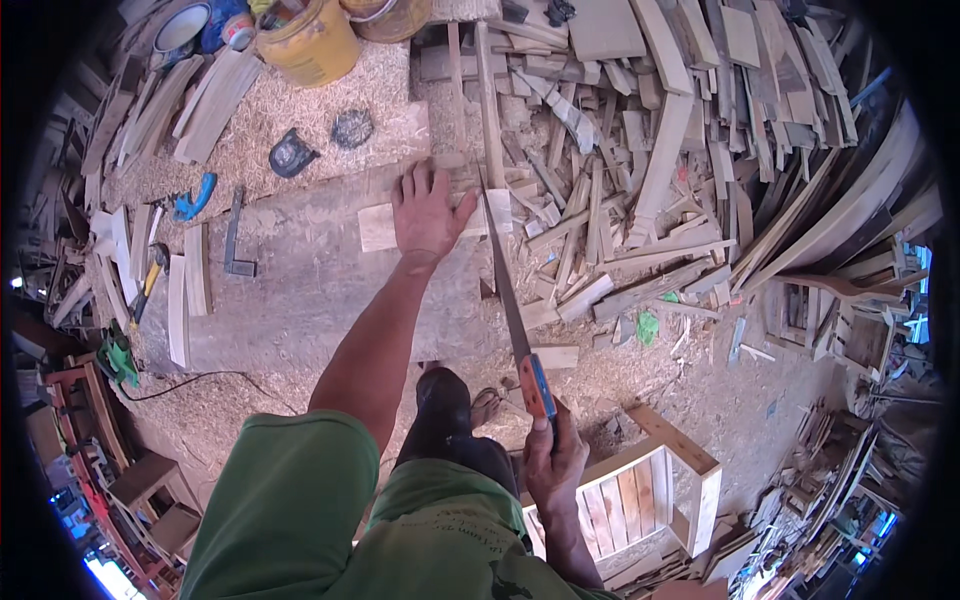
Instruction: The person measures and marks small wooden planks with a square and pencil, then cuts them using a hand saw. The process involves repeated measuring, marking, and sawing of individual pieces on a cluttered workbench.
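Note:
My left hand lies flat, fingers spread, on a short pale board at the right edge of the workbench. In my right hand is a handsaw, gripped by its orange and blue handle. The saw's long blade points away from me. Its far part crosses the board just right of my left hand, near the board's end. Whether the teeth have cut into the wood is too small to tell.
Left on the bench are a metal square, a blue-handled tool and a hammer. A yellow bucket stands at the back. Wood offcuts heap up to the right. A slatted wooden frame sits near my right arm.

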A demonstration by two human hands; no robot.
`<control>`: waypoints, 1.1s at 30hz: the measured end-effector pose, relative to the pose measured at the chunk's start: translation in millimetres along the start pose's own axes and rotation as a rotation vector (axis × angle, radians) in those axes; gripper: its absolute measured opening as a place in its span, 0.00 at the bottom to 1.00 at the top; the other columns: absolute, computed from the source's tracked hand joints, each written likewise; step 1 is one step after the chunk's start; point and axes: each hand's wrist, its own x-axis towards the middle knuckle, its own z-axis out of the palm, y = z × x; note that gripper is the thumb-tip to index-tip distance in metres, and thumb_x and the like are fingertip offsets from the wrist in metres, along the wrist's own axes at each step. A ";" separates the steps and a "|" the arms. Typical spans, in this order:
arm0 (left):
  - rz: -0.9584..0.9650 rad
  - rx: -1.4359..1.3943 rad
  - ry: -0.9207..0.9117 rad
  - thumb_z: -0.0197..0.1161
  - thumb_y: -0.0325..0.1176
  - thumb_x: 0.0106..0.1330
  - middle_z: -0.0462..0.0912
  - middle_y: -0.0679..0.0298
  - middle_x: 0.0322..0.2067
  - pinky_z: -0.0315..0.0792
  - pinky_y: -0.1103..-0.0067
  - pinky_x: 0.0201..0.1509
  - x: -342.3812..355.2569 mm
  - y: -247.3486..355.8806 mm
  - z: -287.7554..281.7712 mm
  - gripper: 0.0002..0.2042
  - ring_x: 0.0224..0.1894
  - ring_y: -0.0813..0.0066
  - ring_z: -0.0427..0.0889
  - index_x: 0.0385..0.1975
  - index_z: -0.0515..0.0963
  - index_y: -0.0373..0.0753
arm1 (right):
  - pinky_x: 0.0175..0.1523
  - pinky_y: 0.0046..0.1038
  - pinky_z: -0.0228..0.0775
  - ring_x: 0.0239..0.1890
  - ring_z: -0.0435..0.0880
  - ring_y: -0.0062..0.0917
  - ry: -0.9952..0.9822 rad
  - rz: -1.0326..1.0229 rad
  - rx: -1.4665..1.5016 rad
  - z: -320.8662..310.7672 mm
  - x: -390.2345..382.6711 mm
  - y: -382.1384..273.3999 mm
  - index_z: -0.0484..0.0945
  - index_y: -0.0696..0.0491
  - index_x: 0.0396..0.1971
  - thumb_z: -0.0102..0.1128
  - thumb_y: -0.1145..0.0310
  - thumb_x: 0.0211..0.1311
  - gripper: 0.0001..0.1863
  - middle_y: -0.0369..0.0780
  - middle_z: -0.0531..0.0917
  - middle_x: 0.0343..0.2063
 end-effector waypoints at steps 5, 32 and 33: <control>0.016 0.029 0.027 0.67 0.59 0.76 0.76 0.46 0.67 0.62 0.50 0.79 1.1 -1.1 -0.1 0.27 0.72 0.43 0.72 0.54 0.79 0.38 | 0.38 0.38 0.84 0.31 0.94 0.33 -0.051 -0.130 -0.126 22.3 -2.7 -0.3 0.79 0.57 0.70 0.57 0.63 0.87 0.21 0.50 0.93 0.36; 0.013 0.018 0.053 0.68 0.60 0.75 0.78 0.48 0.66 0.63 0.50 0.79 -1.8 0.2 2.8 0.28 0.70 0.44 0.74 0.55 0.79 0.38 | 0.27 0.39 0.68 0.20 0.82 0.28 0.159 -0.111 -0.073 35.3 32.3 12.9 0.83 0.60 0.53 0.52 0.56 0.89 0.21 0.43 0.76 0.17; 0.017 0.009 0.053 0.68 0.60 0.74 0.78 0.48 0.66 0.64 0.50 0.79 -1.1 2.0 2.9 0.29 0.70 0.44 0.74 0.55 0.79 0.38 | 0.27 0.40 0.68 0.20 0.82 0.31 0.181 -0.131 -0.106 43.4 57.0 3.6 0.83 0.60 0.51 0.52 0.55 0.89 0.21 0.44 0.76 0.17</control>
